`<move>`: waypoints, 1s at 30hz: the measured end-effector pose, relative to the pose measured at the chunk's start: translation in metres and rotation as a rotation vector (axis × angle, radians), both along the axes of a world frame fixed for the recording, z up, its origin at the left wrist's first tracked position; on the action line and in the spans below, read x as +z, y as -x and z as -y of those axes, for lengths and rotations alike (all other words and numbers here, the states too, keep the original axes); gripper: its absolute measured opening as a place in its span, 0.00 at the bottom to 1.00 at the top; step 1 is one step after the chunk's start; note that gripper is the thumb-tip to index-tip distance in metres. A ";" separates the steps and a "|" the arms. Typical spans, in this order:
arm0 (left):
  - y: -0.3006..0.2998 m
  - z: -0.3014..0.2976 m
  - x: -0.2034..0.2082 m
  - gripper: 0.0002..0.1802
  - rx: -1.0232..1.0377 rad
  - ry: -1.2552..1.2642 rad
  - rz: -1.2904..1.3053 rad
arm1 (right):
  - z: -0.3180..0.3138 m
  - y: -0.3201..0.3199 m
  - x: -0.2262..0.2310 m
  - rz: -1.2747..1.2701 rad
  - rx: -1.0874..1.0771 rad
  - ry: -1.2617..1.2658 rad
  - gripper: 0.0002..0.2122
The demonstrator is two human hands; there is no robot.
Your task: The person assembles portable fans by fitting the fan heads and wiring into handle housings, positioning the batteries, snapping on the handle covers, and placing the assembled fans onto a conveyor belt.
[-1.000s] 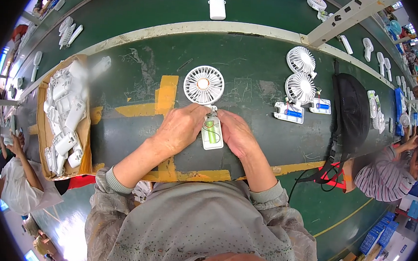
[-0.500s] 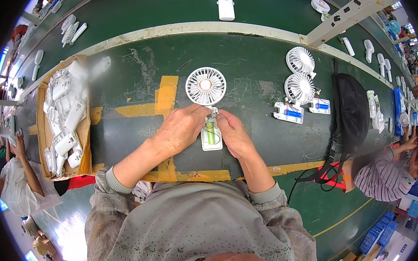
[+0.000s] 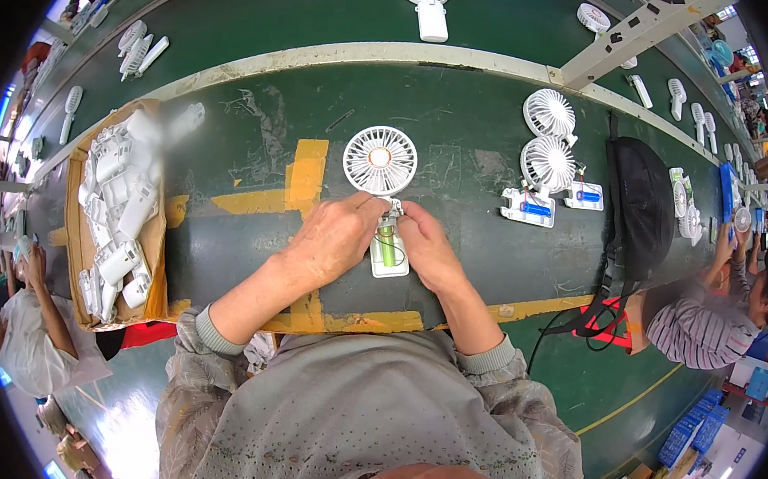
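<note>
A white handheld fan lies face up in front of me, its round caged head [image 3: 380,160] pointing away from me. Its opened handle shell [image 3: 391,267] holds a green battery cell [image 3: 388,244] and a thin dark wire. My left hand [image 3: 335,236] is closed at the fan's neck, thumb and fingertips pinching there. From the other side my right hand [image 3: 430,247] pinches the same neck with bent fingers. The fingertips nearly meet just below the fan head. They partly hide the joint, so any small part between them cannot be made out.
A cardboard box [image 3: 157,268] of white handle shells stands at left. Two fans with blue cells [image 3: 536,208] lie at right, beside a black bag [image 3: 640,204]. Beyond a pale metal rail [image 3: 344,53], more fans [image 3: 432,19] lie on a green belt. Co-workers sit at both sides.
My hands keep almost the same pinch at the fan's neck. Fans on the far green belt have shifted slightly right. The co-worker at right has moved their arms.
</note>
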State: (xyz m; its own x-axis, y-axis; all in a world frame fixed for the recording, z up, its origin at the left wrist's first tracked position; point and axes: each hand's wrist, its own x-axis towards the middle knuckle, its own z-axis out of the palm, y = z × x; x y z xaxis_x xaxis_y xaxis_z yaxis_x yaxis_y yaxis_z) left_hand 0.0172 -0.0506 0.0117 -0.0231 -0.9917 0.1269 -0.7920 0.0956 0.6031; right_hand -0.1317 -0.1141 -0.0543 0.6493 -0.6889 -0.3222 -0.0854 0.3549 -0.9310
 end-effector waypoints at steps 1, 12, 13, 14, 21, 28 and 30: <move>0.000 0.000 0.000 0.09 0.001 -0.004 0.001 | 0.000 -0.001 0.002 0.000 0.001 0.000 0.14; 0.001 0.001 0.000 0.09 0.012 0.001 -0.008 | -0.001 -0.002 0.013 -0.222 0.032 0.251 0.12; 0.000 0.001 0.000 0.09 0.005 -0.008 0.005 | -0.001 -0.003 0.012 -0.220 0.030 0.255 0.12; 0.000 0.002 0.000 0.09 0.004 -0.004 0.008 | -0.001 -0.003 0.010 -0.213 0.034 0.251 0.12; -0.001 0.001 -0.001 0.10 0.021 -0.003 -0.011 | 0.006 0.004 0.014 0.197 0.057 -0.416 0.12; -0.007 -0.017 0.027 0.09 0.075 0.340 -0.039 | 0.005 -0.008 0.018 0.138 -0.029 -0.358 0.13; -0.006 -0.040 0.080 0.08 0.050 0.680 -0.151 | 0.007 -0.005 0.028 0.168 -0.037 -0.440 0.13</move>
